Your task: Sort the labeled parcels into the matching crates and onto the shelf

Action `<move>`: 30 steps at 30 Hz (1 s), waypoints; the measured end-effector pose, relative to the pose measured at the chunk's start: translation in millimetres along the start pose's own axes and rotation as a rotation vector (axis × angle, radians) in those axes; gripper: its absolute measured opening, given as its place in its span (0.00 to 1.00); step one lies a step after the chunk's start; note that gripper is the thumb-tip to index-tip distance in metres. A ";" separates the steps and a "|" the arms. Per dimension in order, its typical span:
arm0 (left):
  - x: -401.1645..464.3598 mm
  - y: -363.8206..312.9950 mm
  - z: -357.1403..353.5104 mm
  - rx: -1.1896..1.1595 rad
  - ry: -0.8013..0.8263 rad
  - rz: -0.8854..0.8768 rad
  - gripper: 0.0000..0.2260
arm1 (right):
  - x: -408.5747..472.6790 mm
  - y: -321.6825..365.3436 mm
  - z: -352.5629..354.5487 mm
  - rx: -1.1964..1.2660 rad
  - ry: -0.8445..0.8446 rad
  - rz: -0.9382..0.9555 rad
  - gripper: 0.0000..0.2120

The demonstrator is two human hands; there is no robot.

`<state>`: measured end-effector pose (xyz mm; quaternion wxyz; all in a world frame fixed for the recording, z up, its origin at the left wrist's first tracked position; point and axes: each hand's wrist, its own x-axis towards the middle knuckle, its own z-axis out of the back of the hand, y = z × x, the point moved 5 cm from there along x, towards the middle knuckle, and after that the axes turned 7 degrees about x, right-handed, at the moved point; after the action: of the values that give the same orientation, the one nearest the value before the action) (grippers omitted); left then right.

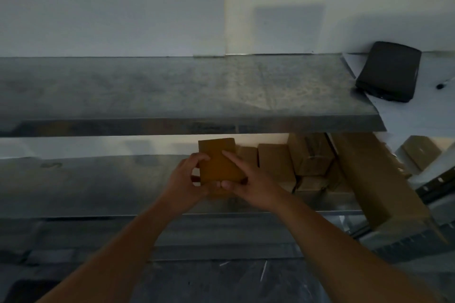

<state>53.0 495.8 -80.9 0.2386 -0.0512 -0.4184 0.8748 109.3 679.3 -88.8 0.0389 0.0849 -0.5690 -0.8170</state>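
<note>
The parcel (pixel 218 163), a small brown cardboard box, was held with both hands above the near edge of the lower shelf (pixel 98 184), just below the front lip of the upper shelf (pixel 172 91). No label was legible on its visible face.

The left hand (pixel 183 183) gripped the left side of the parcel, with its fingers curled round the left edge and onto the top face. The right hand (pixel 246 186) held the right side, with its index finger laid across the top face and its thumb pressed against the near bottom edge. Whether the parcel touched the shelf surface could not be determined.

A group of stacked cardboard boxes (pixel 290 165) stood on the lower shelf, just right of the parcel and farther back. A long cardboard box (pixel 374 179) lay tilted at the right end of the same shelf.

A black device (pixel 389 71) rested on a white surface beyond the right end of the upper shelf. The scene was dimly lit.
</note>
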 end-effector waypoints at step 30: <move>-154.1 61.2 192.0 0.062 -0.224 0.139 0.25 | 24.9 146.6 -207.4 0.040 0.035 0.084 0.33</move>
<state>110.3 256.2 -20.4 0.1308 0.0255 -0.4107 0.9020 117.9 432.6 -24.0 0.0815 0.0760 -0.5874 -0.8016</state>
